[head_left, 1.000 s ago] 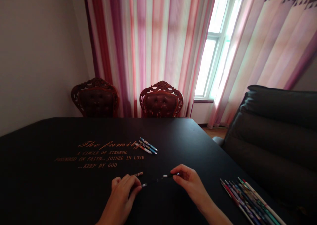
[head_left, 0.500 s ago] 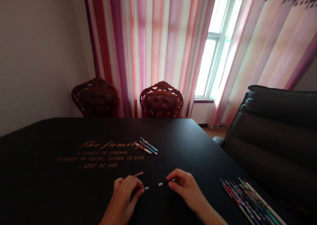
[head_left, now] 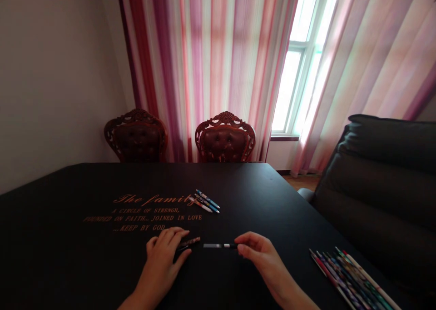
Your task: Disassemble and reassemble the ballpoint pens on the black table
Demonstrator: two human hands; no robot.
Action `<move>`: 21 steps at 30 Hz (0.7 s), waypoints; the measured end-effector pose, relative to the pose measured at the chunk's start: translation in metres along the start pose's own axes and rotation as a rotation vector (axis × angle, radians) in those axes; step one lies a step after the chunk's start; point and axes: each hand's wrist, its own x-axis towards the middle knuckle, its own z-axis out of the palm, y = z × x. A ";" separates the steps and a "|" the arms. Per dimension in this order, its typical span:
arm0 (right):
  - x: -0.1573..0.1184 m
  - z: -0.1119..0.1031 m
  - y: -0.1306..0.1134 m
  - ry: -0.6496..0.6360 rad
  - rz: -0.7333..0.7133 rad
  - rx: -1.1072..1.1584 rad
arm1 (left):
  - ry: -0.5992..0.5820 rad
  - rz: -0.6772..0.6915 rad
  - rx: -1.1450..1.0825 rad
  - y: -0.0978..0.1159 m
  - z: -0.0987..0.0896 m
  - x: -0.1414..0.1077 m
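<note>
The left hand [head_left: 163, 260] and right hand [head_left: 260, 255] have been drawn apart; a slim black-and-white pen barrel [head_left: 220, 245], long axis crosswise, is pinched by the right, a short patterned pen section [head_left: 190, 242] by the left.

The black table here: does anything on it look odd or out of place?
Yes, the gold lettering on the tabletop spells "STRENGH", missing a T. Also, a patterned piece in the left hand and a black-and-white piece in the right hand look like one pen pulled apart, with a gap between them.
</note>
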 end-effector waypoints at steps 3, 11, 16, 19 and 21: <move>0.005 -0.006 0.003 0.046 -0.015 0.015 | -0.052 -0.043 0.035 -0.004 -0.001 0.003; 0.012 -0.015 0.011 0.123 -0.079 -0.073 | -0.100 -0.056 -0.125 0.004 -0.006 0.000; 0.012 -0.014 0.013 0.112 -0.081 -0.080 | -0.124 -0.019 -0.166 0.009 -0.006 -0.003; 0.012 -0.014 0.014 0.107 -0.080 -0.090 | -0.136 -0.012 -0.179 0.012 -0.006 -0.004; 0.013 -0.015 0.014 0.100 -0.081 -0.101 | -0.140 -0.007 -0.186 0.013 -0.007 -0.004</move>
